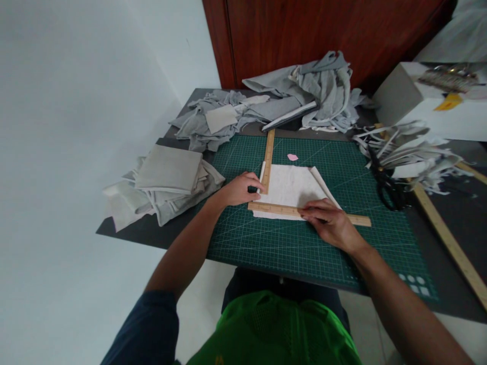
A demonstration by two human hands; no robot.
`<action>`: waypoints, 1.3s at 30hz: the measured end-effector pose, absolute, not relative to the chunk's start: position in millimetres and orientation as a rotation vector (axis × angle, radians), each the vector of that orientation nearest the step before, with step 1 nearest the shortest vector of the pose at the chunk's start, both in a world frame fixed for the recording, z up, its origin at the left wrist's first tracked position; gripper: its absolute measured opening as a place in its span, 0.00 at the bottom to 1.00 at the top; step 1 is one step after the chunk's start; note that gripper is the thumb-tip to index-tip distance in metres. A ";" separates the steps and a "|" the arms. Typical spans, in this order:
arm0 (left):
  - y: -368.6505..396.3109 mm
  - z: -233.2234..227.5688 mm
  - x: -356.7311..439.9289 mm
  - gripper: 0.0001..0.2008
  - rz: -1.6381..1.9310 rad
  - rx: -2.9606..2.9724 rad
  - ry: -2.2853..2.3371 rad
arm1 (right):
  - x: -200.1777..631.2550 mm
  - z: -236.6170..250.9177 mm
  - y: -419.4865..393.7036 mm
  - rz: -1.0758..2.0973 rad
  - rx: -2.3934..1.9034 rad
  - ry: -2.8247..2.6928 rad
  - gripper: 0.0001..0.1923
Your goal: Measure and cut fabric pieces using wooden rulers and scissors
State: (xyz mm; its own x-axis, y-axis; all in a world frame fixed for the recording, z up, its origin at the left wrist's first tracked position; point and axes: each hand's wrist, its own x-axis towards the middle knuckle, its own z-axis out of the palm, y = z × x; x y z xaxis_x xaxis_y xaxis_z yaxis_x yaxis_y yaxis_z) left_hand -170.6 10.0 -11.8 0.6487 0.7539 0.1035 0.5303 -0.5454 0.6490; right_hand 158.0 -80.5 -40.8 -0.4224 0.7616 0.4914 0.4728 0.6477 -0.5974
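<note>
A piece of white cloth (291, 182) lies on the green cutting mat (243, 238), its left and right edges folded over in narrow strips. Across its lower part runs a wooden ruler (274, 208), which my right hand (329, 220) grips near the middle with thumb and fingers. A second wooden ruler (268, 157) lies lengthwise along the cloth's left side. My left hand (241, 188) rests at the lower left corner of the cloth; its thumb and forefinger are apart, with the fingertips touching the folded edge close to the second ruler's lower end.
A small pink scrap (292, 157) lies behind the cloth. Folded cloth pieces (169, 170) are stacked at left, grey fabric (327, 86) is heaped at the back. On the right are black scissors (386, 185), cloth strips (409, 147), a long wooden ruler (445, 233) and a white box (403, 94).
</note>
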 end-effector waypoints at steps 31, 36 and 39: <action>8.3 -6.1 -173.8 0.15 0.409 2.308 0.976 | 156.2 -33.5 -83.7 0.488 -0.971 -2.124 0.11; 8.5 -5.2 -173.8 0.15 0.400 2.317 0.970 | 155.5 -32.6 -83.4 0.500 -1.012 -2.117 0.10; 8.0 -4.0 -173.5 0.15 0.392 2.337 0.978 | 155.0 -32.1 -82.7 0.515 -1.025 -2.112 0.10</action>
